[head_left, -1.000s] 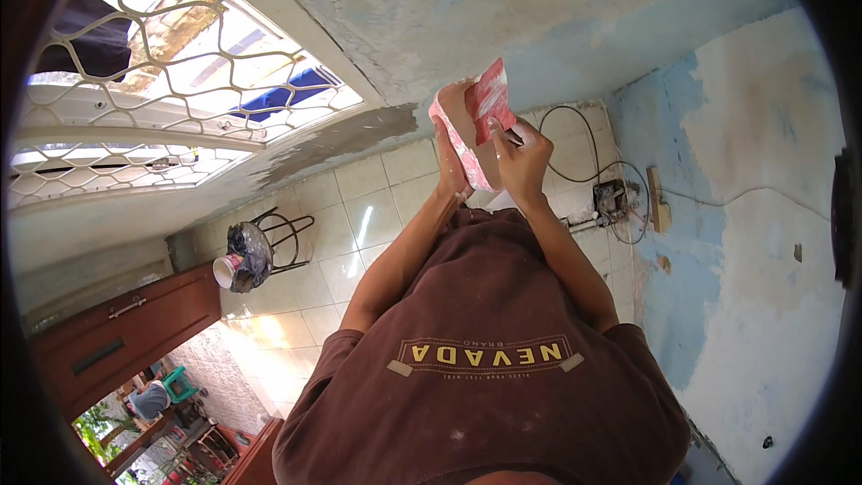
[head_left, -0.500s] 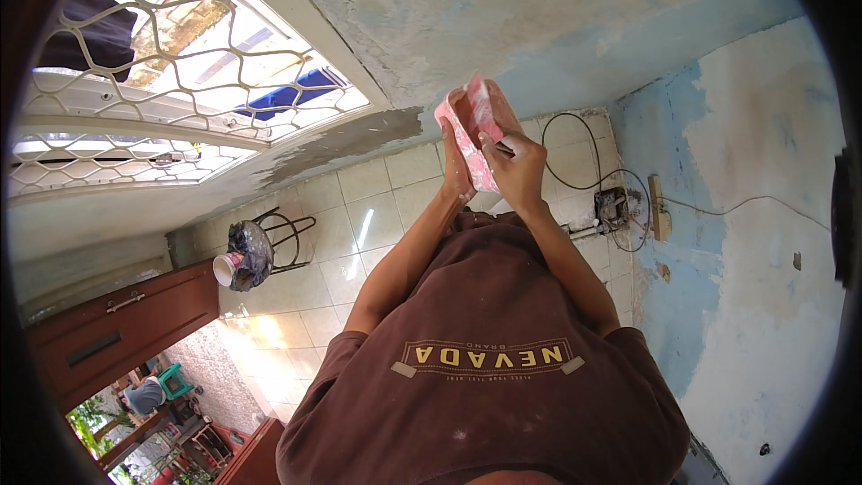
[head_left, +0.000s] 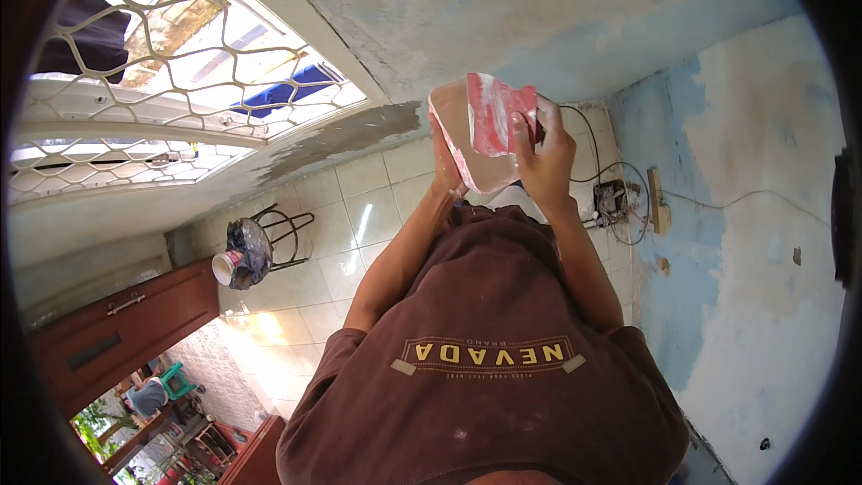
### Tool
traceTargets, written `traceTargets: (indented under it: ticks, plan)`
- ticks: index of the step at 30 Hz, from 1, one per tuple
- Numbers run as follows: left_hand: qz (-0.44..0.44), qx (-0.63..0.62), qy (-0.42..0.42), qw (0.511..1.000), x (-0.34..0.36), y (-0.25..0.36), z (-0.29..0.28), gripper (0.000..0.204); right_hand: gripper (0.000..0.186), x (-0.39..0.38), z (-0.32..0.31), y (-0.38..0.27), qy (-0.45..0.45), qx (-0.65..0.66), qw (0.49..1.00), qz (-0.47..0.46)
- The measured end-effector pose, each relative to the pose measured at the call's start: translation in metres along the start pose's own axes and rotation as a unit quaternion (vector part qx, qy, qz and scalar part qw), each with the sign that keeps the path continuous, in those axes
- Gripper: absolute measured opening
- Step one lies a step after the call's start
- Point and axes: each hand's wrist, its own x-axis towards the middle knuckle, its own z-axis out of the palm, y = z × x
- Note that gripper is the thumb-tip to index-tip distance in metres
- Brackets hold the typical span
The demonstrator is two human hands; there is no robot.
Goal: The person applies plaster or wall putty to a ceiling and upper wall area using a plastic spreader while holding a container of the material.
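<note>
My left hand (head_left: pixel 446 160) is closed around the left side of an open-topped pink container (head_left: pixel 452 117) with white smears and a beige inside. My right hand (head_left: pixel 549 157) grips a flat red scraper (head_left: pixel 498 115) streaked with white paste. The scraper is tilted over the container's opening, covering its right part, with its broad face toward me. Whether it touches the container's rim I cannot tell. Part of its grip is hidden behind my right fingers.
A patchy blue and grey wall (head_left: pixel 557 27) rises ahead, beside a barred window (head_left: pixel 197 63). On the tiled floor (head_left: pixel 337 216) stands a dark-topped stool (head_left: pixel 283 238) with a white tub (head_left: pixel 226 265). A cable (head_left: pixel 646 207) runs near a dark box (head_left: pixel 611 202) at right.
My right hand has moved right and slightly up, drawing the scraper up and turning its broad face into view. The container has tilted so more of its beige inside shows.
</note>
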Motion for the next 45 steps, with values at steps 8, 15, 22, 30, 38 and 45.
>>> traceTargets:
  ticks: [8,15,22,30,38,45]
  plan:
    - [0.036,0.007,-0.003,0.999,0.003,-0.008,-0.017,0.064,0.035,0.006,0.023,0.005,-0.162,-0.103,0.981,0.006]
    - [0.034,-0.015,-0.037,0.999,0.008,-0.012,-0.029,0.061,0.030,0.009,0.018,0.003,-0.198,-0.097,0.974,0.059]
    - [-0.013,0.008,0.007,1.000,0.017,-0.019,-0.010,0.068,0.028,0.013,-0.008,0.037,-0.104,0.005,0.994,0.016]
    - [-0.024,0.018,-0.030,0.999,0.040,-0.038,0.014,0.072,0.020,0.009,-0.048,0.043,-0.001,-0.075,0.991,-0.113]
    - [-0.031,0.037,-0.022,0.999,0.081,-0.086,0.020,0.078,0.019,0.019,-0.092,0.068,0.118,0.019,0.992,-0.041]
    - [-0.058,0.025,0.000,0.998,0.111,-0.133,0.053,0.066,0.024,0.031,-0.137,0.126,0.133,0.347,0.884,0.283]
